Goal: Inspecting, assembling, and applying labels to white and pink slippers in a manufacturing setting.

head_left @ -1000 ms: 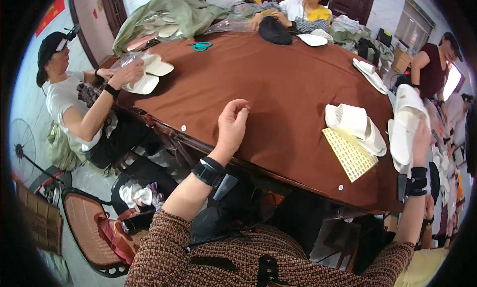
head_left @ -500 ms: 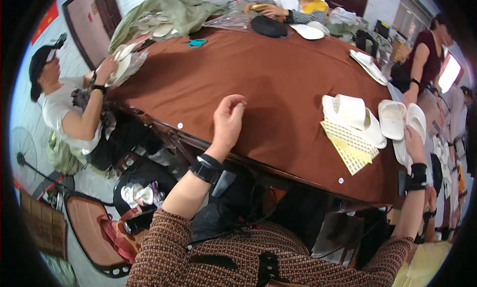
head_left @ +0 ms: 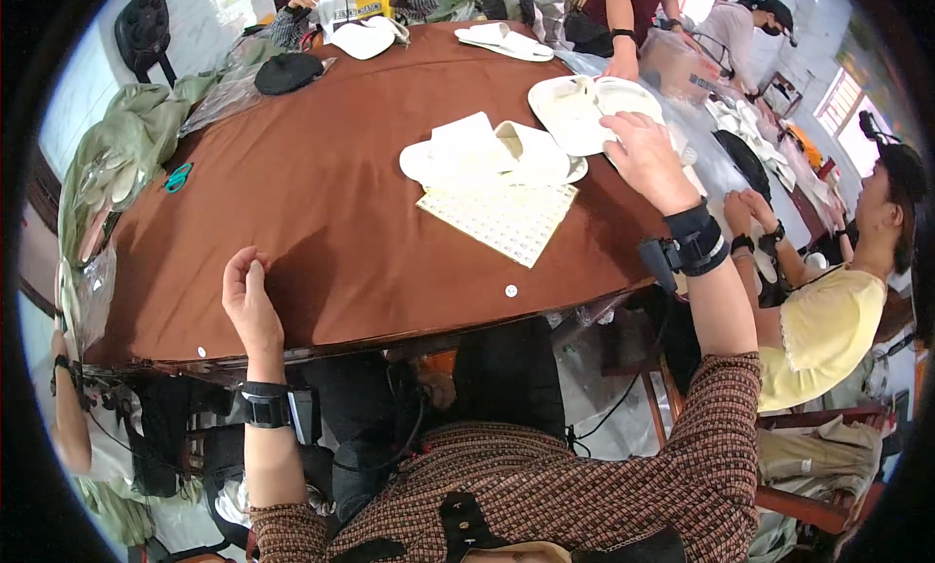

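Note:
My left hand [head_left: 251, 300] is raised over the near left edge of the brown-covered table, its fingers curled toward the thumb and nothing visible in them. At the right side of the table, my right hand [head_left: 648, 159] has its fingers on a pair of white slippers [head_left: 560, 115], partly hiding one of them. Left of that pair lie more white slippers [head_left: 463, 154], close together. Beneath their near side is a pale yellow sheet of small stickers [head_left: 502, 217]. Each of my wrists wears a black band.
Teal scissors [head_left: 177, 177] lie at the far left of the brown tablecloth [head_left: 370, 115]. A black flat piece [head_left: 289, 73] and more white slippers [head_left: 504, 41] are along the far edge. A co-worker's hand [head_left: 621, 64] is just beyond my right hand. Another person in yellow [head_left: 828, 319] sits at right.
The view has turned to the right, so the table and slippers appear farther left. My right hand is still at the white slippers, and my left hand keeps its curled shape above the table.

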Tool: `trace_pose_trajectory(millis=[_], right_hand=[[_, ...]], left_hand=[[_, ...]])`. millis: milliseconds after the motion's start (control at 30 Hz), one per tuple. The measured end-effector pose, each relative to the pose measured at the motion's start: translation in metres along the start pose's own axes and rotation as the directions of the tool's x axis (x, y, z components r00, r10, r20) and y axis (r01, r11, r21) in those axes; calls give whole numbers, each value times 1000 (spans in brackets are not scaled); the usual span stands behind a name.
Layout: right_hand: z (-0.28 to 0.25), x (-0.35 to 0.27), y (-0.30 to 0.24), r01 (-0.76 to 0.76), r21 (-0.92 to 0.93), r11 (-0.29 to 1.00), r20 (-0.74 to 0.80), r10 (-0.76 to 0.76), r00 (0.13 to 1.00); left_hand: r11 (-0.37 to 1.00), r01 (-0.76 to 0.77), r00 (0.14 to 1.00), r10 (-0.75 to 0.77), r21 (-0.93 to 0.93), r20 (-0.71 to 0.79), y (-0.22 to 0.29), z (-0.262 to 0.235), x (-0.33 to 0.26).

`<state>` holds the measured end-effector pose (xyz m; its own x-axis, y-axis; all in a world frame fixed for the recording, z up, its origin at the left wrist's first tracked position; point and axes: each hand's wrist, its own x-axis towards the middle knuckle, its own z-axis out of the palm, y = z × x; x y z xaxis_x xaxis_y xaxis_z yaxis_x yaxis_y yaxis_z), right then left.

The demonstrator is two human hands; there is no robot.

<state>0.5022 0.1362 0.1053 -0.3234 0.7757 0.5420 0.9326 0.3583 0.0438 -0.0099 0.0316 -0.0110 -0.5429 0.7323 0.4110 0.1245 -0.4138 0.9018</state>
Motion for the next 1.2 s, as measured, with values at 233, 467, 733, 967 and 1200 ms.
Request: trace_pose_trajectory(millis=[233, 467, 733, 967, 1200], right_hand=[[19, -10, -25, 213, 62, 975, -45, -210, 977], [19, -11, -45, 198, 186, 962, -1, -201, 980], [-2, -14, -97, 272, 366, 890, 34, -305, 952], [-12, -26, -123, 259, 482, 837, 100, -346, 933], [-25, -34, -134, 257, 476, 841, 172, -375, 911]], left_hand=[[999, -4, 1000, 3, 39, 12, 3, -1, -4], [998, -23, 1000, 22, 64, 14, 7, 4, -5], [999, -36, 999, 36, 17, 2, 8, 1, -3], [999, 26, 997, -28, 25, 72, 14, 6, -6], [872, -96, 903, -127, 481, 411, 44, 2, 42]])
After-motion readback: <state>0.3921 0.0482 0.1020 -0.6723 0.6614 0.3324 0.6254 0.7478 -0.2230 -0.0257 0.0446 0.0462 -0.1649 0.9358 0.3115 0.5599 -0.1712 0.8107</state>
